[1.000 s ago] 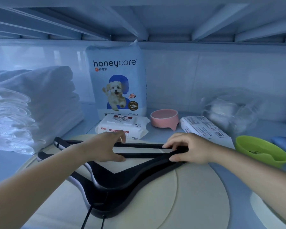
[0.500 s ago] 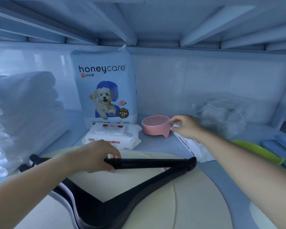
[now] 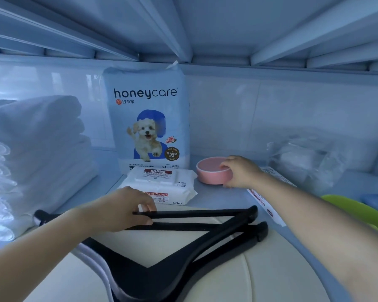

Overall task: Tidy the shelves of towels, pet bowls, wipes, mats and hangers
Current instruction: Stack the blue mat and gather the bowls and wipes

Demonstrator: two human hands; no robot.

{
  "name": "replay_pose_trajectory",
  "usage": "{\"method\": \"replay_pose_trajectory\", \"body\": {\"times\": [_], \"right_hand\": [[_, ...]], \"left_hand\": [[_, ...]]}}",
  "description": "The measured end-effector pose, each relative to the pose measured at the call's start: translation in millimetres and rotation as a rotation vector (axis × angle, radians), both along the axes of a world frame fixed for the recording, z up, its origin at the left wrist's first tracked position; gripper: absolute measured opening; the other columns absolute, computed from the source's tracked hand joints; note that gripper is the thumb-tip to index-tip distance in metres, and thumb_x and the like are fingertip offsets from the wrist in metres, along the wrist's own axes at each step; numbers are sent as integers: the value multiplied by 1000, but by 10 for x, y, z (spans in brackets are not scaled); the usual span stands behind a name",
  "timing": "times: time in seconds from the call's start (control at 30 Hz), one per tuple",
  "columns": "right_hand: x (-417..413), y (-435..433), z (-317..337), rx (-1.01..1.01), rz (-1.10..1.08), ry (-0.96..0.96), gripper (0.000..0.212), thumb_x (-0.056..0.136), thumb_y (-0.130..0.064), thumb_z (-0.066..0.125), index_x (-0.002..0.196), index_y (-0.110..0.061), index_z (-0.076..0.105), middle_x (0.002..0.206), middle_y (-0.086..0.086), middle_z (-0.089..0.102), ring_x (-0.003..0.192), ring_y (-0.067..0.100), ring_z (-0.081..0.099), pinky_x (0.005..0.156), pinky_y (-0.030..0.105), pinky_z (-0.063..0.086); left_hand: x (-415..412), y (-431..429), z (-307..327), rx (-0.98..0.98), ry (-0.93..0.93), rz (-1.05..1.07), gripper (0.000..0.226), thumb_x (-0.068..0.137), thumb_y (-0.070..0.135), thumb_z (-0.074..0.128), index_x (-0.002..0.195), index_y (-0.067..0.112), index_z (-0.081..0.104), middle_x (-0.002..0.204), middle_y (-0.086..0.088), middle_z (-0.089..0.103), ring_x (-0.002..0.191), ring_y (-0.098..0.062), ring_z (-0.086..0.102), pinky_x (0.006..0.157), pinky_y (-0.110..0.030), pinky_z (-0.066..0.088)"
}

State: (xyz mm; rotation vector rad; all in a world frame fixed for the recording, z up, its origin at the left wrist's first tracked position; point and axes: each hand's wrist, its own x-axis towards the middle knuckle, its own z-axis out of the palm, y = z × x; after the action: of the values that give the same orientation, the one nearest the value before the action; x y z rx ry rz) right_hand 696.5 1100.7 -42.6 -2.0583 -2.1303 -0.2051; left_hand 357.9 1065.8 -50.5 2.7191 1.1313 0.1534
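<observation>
Two black hangers (image 3: pixel 194 221) are stacked on the cream round mats (image 3: pixel 282 269) at the near side of the shelf (image 3: pixel 223 198). Their crossbars are gripped together by the left hand (image 3: pixel 127 209), with fingers curled over the far bar and the thumb laid at the near one. Farther back, the pink pet bowl (image 3: pixel 210 173) is held at its right rim by the right hand (image 3: pixel 238 171): fingers are hooked over the lip and the thumb is pressed to the outer wall. The bowl is set just right of the wet-wipes pack (image 3: pixel 162 184) and near the upright honeycare training-pad pack (image 3: pixel 148 127).

Several slips can be expected from here. Because the grip is taken on one side only, the bowl may be tipped as it is lifted. It could then be knocked against the white carton (image 3: pixel 262 199) just to its right, or dropped. If it is swung left, the tall pad pack might be toppled. The hangers are not aligned, so if they are dragged by one hand the lower one may be slid out, or the mats pulled askew.
</observation>
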Motion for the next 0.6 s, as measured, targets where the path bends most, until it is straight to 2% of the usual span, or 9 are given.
{"method": "replay_pose_trajectory", "body": {"times": [0.1,0.17,0.23,0.37,0.47,0.6], "right_hand": [[-43,-17,34,83,19,45,43,60,-27,73,103,-24,66,101,-1,63,95,22,59,73,27,47],[-102,-41,93,155,-13,181,33,57,-24,73,90,-26,68,85,-4,66,79,19,60,62,24,43],[-164,-62,170,196,-50,335,34,54,-24,74,87,-28,67,81,-8,68,72,18,63,60,25,49],[-218,-77,321,235,-129,480,33,56,-26,75,88,-28,70,83,-12,68,78,11,63,65,22,49],[-211,-64,429,204,-222,641,27,61,-30,76,87,-22,72,78,-9,65,73,11,62,67,23,51],[-218,-103,460,105,-340,831,34,67,-41,70,81,-11,71,67,-1,68,57,18,68,54,26,57]], "left_hand": [[-32,12,14,-18,-14,8,14,80,53,63,84,54,50,91,33,53,84,9,54,74,-7,41],[-13,9,14,-29,-6,1,20,78,53,65,95,51,54,93,33,52,84,11,52,71,-3,37],[20,6,2,-39,2,3,27,78,48,68,104,46,57,94,32,51,85,10,51,69,-2,36],[69,0,11,-20,18,-31,25,80,43,68,87,54,47,89,32,51,85,7,52,68,-2,36],[72,-14,17,-10,33,-41,23,79,44,67,82,54,47,90,31,54,87,6,54,68,-3,37],[104,-14,56,-32,-64,-23,15,77,55,64,90,48,58,88,26,61,85,10,56,73,-5,43]]}}
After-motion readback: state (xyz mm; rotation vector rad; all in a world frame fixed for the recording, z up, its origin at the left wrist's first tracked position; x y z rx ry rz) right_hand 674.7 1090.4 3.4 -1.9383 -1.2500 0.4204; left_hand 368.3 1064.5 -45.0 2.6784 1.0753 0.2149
